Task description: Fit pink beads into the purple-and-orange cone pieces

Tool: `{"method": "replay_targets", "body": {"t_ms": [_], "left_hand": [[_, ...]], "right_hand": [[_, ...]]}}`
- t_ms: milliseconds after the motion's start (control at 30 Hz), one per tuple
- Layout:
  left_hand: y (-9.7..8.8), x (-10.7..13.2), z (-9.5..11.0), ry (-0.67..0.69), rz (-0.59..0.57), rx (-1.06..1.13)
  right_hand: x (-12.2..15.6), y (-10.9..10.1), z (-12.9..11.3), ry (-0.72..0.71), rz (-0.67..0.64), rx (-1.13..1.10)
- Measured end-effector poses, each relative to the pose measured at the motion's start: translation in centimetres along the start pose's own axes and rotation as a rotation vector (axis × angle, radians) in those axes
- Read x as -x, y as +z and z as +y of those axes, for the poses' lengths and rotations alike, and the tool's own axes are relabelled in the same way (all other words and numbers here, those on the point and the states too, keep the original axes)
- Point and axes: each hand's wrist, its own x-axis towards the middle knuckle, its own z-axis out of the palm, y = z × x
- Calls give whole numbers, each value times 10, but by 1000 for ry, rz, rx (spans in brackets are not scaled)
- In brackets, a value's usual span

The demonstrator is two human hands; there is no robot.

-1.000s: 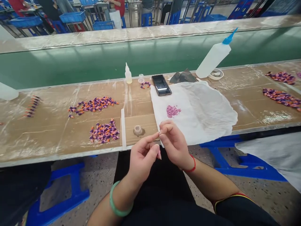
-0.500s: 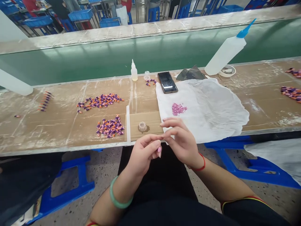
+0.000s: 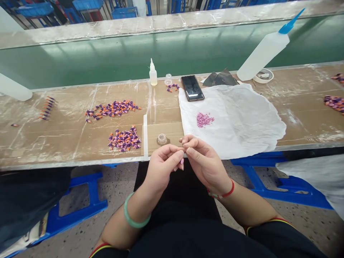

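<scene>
A worker's left hand (image 3: 162,168), wearing a pale green bangle (image 3: 133,215), and right hand (image 3: 205,161) are pressing together just above the edge of the worn tan tabletop (image 3: 67,143), fingertips (image 3: 182,152) touching; anything pinched between them is too small to tell. Just beyond, a crumpled white cloth (image 3: 242,122) is carrying a heap of small pink beads (image 3: 204,120), while a squat clear glass jar (image 3: 162,139) is sitting on brown cardboard (image 3: 168,130) beside it.

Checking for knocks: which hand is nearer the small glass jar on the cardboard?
Left hand, just in front of the glass jar; the right hand sits further off, to the jar's right.
</scene>
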Motion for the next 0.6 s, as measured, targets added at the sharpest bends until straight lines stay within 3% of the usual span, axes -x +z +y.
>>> {"method": "replay_targets", "body": {"t_ms": [167, 400, 500, 600], "left_hand": [[-1, 1, 1, 153, -6, -111], [-2, 5, 2, 381, 62, -450], [-2, 4, 0, 380, 81, -445], [-2, 4, 2, 289, 41, -309]], "right_hand": [[5, 6, 0, 5, 9, -22], [8, 12, 3, -3, 76, -7], [9, 10, 4, -5, 72, 63], [8, 4, -1, -47, 53, 198]]}}
